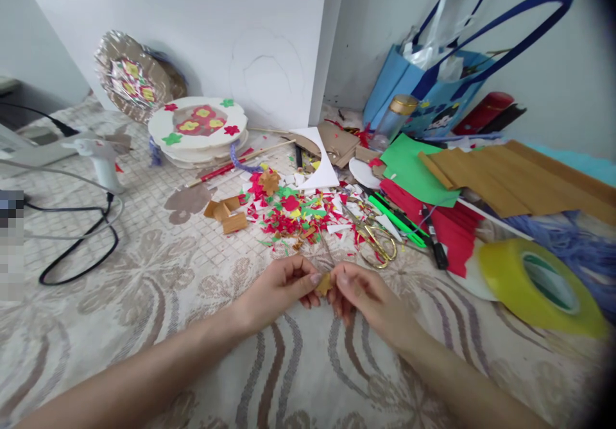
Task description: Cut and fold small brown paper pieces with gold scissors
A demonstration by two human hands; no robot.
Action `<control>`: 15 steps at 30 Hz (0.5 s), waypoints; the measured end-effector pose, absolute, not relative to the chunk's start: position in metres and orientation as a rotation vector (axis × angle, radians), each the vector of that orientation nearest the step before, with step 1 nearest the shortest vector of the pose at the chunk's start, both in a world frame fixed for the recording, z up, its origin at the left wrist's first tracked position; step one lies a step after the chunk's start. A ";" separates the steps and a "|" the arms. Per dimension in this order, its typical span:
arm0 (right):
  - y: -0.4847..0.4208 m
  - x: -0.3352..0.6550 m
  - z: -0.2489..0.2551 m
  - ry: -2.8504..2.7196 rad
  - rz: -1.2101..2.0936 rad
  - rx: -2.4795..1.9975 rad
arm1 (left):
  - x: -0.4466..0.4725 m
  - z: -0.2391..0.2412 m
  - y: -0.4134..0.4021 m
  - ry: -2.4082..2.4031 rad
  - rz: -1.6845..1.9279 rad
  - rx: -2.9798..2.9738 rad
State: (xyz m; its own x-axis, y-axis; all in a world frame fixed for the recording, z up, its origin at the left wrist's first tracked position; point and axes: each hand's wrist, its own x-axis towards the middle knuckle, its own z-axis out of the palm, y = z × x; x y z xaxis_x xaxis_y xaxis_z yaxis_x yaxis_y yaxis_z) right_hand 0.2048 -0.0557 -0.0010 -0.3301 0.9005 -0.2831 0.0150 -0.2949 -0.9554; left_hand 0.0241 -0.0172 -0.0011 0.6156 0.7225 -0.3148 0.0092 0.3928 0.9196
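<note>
Small gold-brown paper piece (325, 283) sat in the gap between the two hands, above the patterned tablecloth (202, 365). From the left hand (282, 288) it lay to the right, just past the thumb tip; from the right hand (370, 297) it lay to the left. Neither hand was clearly nearer. Long axis: couldn't tell, fingers covered the edges. Left held it in a narrow thumb-and-finger pinch; right looked pinched at the opposite edge, fingers curled, contact partly hidden. The relation that counted, I'd judge: two pinches facing each other across one small piece. Beyond the fingertips: heap of paper scraps (293, 214), with gold-handled scissors (369, 229) at its right, nearer the right hand, and folded gold-brown paper pieces (234, 223) at its left, nearer the left
</note>
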 end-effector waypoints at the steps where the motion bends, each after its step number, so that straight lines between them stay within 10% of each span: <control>1: -0.056 0.205 -0.002 -1.281 1.711 -1.229 | 0.024 -0.001 -0.017 0.811 0.525 1.087; 15: -0.053 0.203 -0.003 -1.233 1.762 -1.238 | 0.024 0.000 -0.020 0.830 0.476 1.095</control>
State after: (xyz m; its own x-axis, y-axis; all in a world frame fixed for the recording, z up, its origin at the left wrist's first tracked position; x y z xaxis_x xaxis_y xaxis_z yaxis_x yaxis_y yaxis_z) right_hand 0.2034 -0.0527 -0.0029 -0.3444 0.8791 -0.3296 0.0082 -0.3483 -0.9374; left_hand 0.0242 -0.0204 -0.0004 0.6173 0.7049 -0.3494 0.0546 0.4047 0.9128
